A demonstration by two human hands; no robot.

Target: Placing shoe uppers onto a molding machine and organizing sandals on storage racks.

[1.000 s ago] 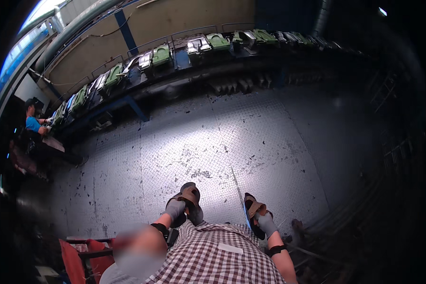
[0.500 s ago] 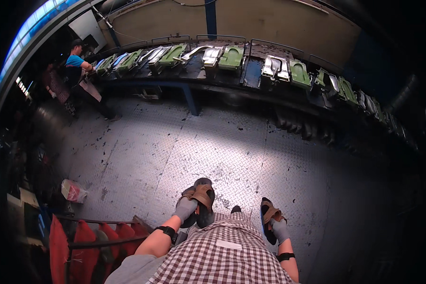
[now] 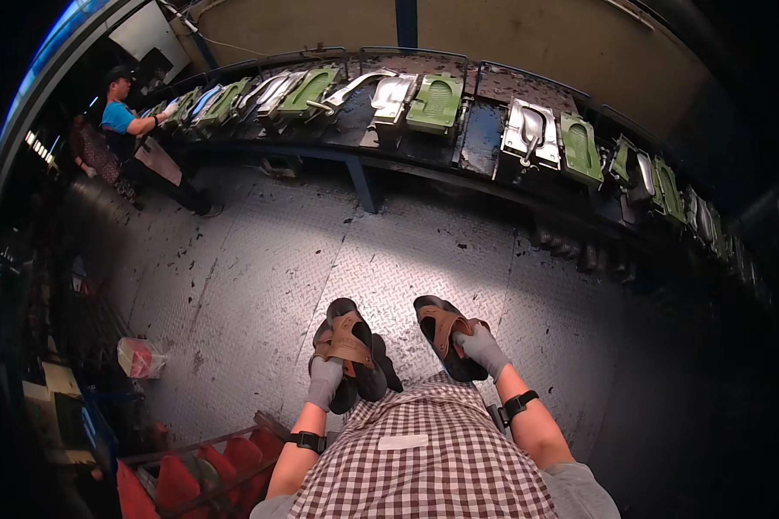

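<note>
My left hand (image 3: 325,382), in a grey glove, is closed around brown-strapped sandals with black soles. At least two sandals (image 3: 351,339) overlap in that grip, toes pointing away from me. Beside them a dark rounded shape (image 3: 389,363) shows low down; whether it is another sole or my shoe I cannot tell. My right hand (image 3: 485,349), also gloved in grey, grips one matching sandal (image 3: 443,329) by its strap, fingers partly hidden inside it. Both hands are in front of my checked apron (image 3: 424,458), with a gap between them.
A long bench (image 3: 320,143) curves across the far side, carrying green and silver metal moulds (image 3: 434,104). A co-worker (image 3: 130,130) stands at its left end. A rack with red pieces (image 3: 177,480) is at near left, beyond it a white-and-red container (image 3: 141,358). Patterned metal plates (image 3: 260,268) cover the floor.
My right hand has brought its sandal up and leftward, closer to the left hand's sandals. My left hand is slightly lower. The view has shifted, and the bench appears farther right.
</note>
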